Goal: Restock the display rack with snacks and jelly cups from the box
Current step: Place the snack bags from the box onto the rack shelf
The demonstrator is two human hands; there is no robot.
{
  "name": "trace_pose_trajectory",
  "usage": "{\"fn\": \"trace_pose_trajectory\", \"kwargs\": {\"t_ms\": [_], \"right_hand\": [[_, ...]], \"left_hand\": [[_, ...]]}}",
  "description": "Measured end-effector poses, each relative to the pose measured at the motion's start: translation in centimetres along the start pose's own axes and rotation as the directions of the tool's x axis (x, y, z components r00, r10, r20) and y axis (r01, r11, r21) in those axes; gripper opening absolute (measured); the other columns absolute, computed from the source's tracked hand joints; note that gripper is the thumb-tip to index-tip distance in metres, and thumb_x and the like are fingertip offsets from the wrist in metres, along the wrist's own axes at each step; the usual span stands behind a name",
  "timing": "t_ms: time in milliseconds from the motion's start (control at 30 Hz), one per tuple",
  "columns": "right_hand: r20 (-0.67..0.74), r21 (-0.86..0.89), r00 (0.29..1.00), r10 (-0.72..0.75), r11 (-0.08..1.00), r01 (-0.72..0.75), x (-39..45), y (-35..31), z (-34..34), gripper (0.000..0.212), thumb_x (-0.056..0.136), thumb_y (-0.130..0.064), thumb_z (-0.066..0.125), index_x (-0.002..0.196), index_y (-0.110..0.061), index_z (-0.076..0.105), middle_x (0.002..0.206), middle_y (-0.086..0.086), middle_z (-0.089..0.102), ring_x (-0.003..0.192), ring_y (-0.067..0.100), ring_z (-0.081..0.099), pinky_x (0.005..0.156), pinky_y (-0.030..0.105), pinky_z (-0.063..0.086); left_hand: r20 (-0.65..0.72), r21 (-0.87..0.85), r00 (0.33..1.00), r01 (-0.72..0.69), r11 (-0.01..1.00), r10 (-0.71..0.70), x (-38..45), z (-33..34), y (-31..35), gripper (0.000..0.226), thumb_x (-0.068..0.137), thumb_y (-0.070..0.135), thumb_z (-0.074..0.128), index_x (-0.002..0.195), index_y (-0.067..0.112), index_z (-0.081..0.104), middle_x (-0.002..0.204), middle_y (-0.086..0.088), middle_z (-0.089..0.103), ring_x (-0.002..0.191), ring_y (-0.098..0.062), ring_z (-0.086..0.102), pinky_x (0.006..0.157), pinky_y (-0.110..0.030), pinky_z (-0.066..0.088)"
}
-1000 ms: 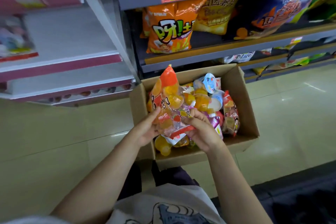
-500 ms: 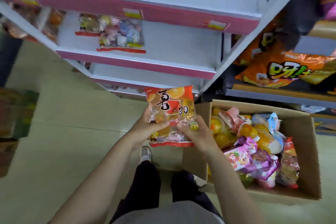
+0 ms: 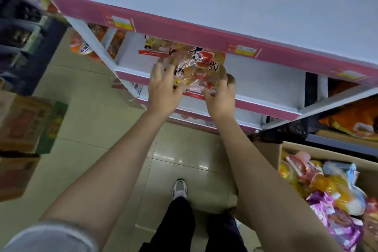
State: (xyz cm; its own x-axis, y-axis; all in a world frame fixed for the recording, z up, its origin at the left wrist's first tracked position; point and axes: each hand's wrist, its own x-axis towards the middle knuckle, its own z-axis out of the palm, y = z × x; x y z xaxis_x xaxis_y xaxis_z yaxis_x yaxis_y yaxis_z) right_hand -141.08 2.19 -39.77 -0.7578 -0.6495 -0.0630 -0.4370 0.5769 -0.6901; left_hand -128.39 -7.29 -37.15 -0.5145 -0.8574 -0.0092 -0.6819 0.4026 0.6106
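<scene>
An orange and red bag of jelly cups is held over the front of a white shelf with a pink edge on the display rack. My left hand grips its left side with spread, curled fingers. My right hand grips its right lower corner. Another jelly bag lies further back on the same shelf. The cardboard box with several jelly cups and snack bags stands on the floor at the lower right.
A wider rack shelf overhangs above my hands. Orange snack bags sit on a grey rack at the right. Cartons stand on the tiled floor at the left. My shoe is below.
Both hands have lifted the jelly bag out of the box, carried it left and up, and pushed it onto the pink-edged shelf. The view has swung from the box to the rack.
</scene>
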Motion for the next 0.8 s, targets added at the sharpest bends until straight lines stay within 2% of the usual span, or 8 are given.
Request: {"fn": "trace_pose_trajectory", "kwargs": {"t_ms": [100,167,267,333,433,567,733,800], "right_hand": [[0.102,-0.326,0.974,-0.202,0.918,0.225,-1.0,1.2,1.4,0.063,0.096,-0.041,0.055,0.152,-0.028,0.029,0.161,0.009,0.024,0.151,0.03,0.016,0.122,0.054,0.011],[0.222,-0.402,0.958,-0.183,0.878,0.261,-1.4,1.7,1.7,0.068,0.099,-0.052,0.04,0.157,-0.033,0.01,0.166,0.003,0.006,0.153,0.024,-0.002,0.122,0.051,-0.003],[0.305,-0.472,0.939,-0.159,0.831,0.294,-0.8,2.1,1.8,0.071,0.099,-0.065,0.02,0.157,-0.035,-0.008,0.166,0.0,-0.009,0.152,0.022,-0.015,0.121,0.05,-0.011],[0.327,-0.479,0.929,-0.172,0.817,0.32,0.4,1.9,1.9,0.073,0.097,-0.07,0.014,0.154,-0.037,-0.017,0.163,-0.003,-0.023,0.148,0.018,-0.027,0.12,0.05,-0.014],[0.369,-0.509,0.915,-0.162,0.789,0.345,2.6,1.8,1.9,0.072,0.096,-0.071,0.01,0.152,-0.039,-0.021,0.16,-0.006,-0.031,0.146,0.015,-0.031,0.121,0.052,-0.012],[0.411,-0.542,0.896,-0.166,0.746,0.387,4.6,1.9,2.2,0.07,0.097,-0.067,0.008,0.152,-0.037,-0.023,0.159,-0.006,-0.034,0.146,0.016,-0.032,0.122,0.051,-0.009],[0.425,-0.551,0.891,-0.158,0.736,0.393,5.7,1.9,2.2,0.073,0.097,-0.069,0.012,0.153,-0.037,-0.021,0.161,-0.005,-0.029,0.147,0.017,-0.029,0.122,0.047,-0.012],[0.416,-0.539,0.891,-0.181,0.74,0.402,5.5,1.9,2.1,0.073,0.097,-0.068,0.013,0.153,-0.036,-0.02,0.161,-0.005,-0.029,0.147,0.017,-0.028,0.122,0.046,-0.011]], "left_hand": [[0.237,0.295,0.952,-0.261,0.919,0.194,-0.3,1.8,-2.7,0.061,0.103,0.05,0.036,0.157,0.034,0.014,0.167,0.0,0.0,0.153,-0.027,-0.001,0.122,-0.053,0.007],[0.304,0.369,0.928,-0.324,0.871,0.216,-0.1,2.4,-4.5,0.064,0.102,0.057,0.027,0.157,0.037,0.002,0.167,0.001,-0.007,0.153,-0.024,-0.005,0.123,-0.05,-0.002],[0.322,0.432,0.924,-0.336,0.837,0.205,0.9,2.7,-5.9,0.068,0.099,0.067,0.019,0.155,0.04,-0.009,0.167,-0.001,0.003,0.153,-0.024,-0.002,0.121,-0.051,-0.008],[0.323,0.472,0.923,-0.349,0.81,0.209,2.2,2.8,-6.3,0.072,0.097,0.071,0.013,0.154,0.039,-0.014,0.166,-0.003,0.008,0.153,-0.025,-0.001,0.12,-0.055,-0.009],[0.329,0.505,0.917,-0.373,0.778,0.225,4.3,2.8,-7.0,0.076,0.093,0.075,0.005,0.154,0.036,-0.018,0.167,-0.003,-0.002,0.152,-0.024,-0.012,0.119,-0.06,-0.007],[0.346,0.486,0.913,-0.371,0.791,0.215,6.4,3.1,-7.4,0.08,0.089,0.077,0.003,0.155,0.036,-0.017,0.163,0.006,-0.024,0.151,-0.021,-0.018,0.118,-0.062,-0.006],[0.356,0.487,0.916,-0.35,0.8,0.184,7.2,3.2,-7.0,0.08,0.091,0.078,0.01,0.153,0.039,-0.021,0.162,0.009,-0.027,0.151,-0.022,-0.019,0.119,-0.06,-0.004],[0.373,0.484,0.916,-0.327,0.811,0.147,6.8,3.1,-6.4,0.078,0.093,0.074,0.013,0.154,0.037,-0.018,0.165,0.005,-0.019,0.152,-0.026,-0.011,0.12,-0.059,-0.001]]}}
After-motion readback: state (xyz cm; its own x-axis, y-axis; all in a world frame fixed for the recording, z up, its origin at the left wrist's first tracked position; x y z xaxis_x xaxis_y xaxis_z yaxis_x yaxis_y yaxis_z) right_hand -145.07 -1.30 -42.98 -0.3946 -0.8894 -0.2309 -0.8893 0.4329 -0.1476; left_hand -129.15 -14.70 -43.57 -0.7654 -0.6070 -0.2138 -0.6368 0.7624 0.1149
